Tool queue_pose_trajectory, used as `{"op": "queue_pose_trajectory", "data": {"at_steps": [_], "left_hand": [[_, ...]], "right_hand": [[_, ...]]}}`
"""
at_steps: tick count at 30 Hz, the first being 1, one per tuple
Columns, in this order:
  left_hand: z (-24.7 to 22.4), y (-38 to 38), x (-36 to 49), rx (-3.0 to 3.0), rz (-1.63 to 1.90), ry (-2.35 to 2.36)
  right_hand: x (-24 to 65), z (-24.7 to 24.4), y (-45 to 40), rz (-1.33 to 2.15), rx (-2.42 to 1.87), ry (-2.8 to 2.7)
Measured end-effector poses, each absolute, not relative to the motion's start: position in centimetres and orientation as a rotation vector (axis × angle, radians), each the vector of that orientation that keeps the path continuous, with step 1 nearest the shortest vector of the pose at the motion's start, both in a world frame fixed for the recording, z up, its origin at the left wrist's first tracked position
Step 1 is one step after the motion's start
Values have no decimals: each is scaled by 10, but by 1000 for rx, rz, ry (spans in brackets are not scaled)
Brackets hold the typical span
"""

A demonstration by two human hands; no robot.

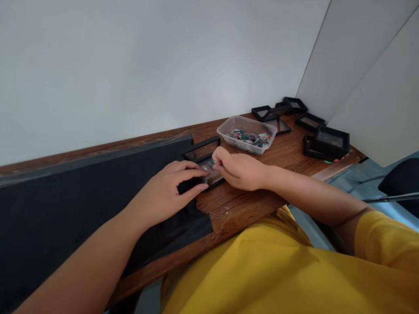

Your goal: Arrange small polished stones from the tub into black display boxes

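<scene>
An open black frame with clear film lies on the table, at the right end of a black mat. My left hand rests at its left side, thumb and forefinger apart over the film, where small shiny pieces lie. At the frame's right side is my right hand, its fingers closed in a pinch on a small greenish piece, mostly hidden by the fingers. Just behind my right hand stands a clear plastic tub holding many small colourful pieces.
Several black frames lie at the back right, among them a stacked pair near the table's right edge. The black mat covers the left of the wooden table. A pale wall rises behind.
</scene>
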State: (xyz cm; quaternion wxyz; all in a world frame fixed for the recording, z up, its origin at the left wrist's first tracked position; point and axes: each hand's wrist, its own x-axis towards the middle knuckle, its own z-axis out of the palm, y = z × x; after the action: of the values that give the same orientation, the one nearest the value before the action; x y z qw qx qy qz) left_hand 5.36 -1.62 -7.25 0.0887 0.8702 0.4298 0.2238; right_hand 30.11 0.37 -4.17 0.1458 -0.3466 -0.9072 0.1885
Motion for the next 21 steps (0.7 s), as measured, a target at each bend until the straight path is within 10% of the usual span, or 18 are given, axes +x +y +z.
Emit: {"op": "queue_pose_trajectory", "data": {"at_steps": [10, 21], "left_hand": [[-52, -33, 74, 2604, 1555, 1253], [-50, -34, 78, 2756, 1773, 1201]], "right_hand": [[267, -39, 5, 995, -546, -2084], [244, -47, -3, 1507, -471, -1837]]}}
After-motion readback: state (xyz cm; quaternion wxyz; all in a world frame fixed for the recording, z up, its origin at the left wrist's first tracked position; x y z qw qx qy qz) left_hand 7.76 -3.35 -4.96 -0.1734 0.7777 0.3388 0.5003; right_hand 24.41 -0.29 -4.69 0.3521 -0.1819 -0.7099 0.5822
